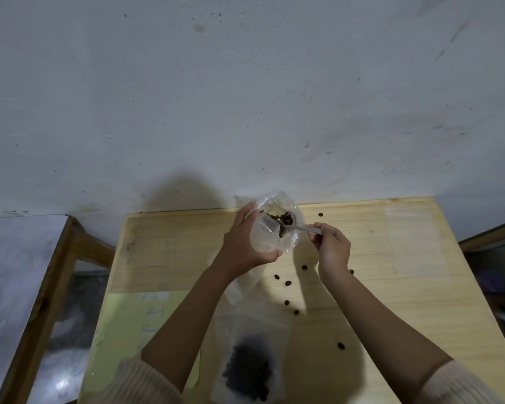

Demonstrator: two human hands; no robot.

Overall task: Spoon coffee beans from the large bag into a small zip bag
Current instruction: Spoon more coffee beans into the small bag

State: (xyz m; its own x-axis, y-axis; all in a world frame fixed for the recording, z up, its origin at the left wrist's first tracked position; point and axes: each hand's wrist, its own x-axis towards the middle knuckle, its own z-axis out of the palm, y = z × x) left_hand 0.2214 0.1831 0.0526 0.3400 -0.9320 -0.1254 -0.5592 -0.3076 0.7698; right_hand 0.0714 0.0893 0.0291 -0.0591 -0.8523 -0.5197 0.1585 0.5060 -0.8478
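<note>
The left hand (245, 243) is curled round a clear bag (264, 237), thumb near and fingers far, holding it up off the desk (391, 258) with its mouth turned to the right. The right hand (333, 249) pinches the far end of a pale spoon (303, 228) by its thin handle. The bowl of the spoon sits at the bag's mouth, among dark coffee beans (285, 219).

The step in hand looks like a spoonful at the mouth of the held bag. Whether this is the large bag being dipped into or the small one being filled cannot be told, since smooth film and crinkled film overlap in the left hand.

The next move calls for a level spoon and a mouth kept wide. The loose beans (288, 283) scattered over the desk, near and to the right of the hands, suggest how easily they roll off.

The held plastic is thin, glossy and creased, so it will likely sag unless propped. The beans are small, oval and hard.

Under the left wrist lies more limp, whitish plastic (242, 287). Nearer, a flat clear bag (254, 325) rests on the desk with a dark heap of beans inside. The desk is pale, smooth wood. A light green sheet (129, 316) covers its near left part, and a scuffed white wall (245, 97) stands beyond.
</note>
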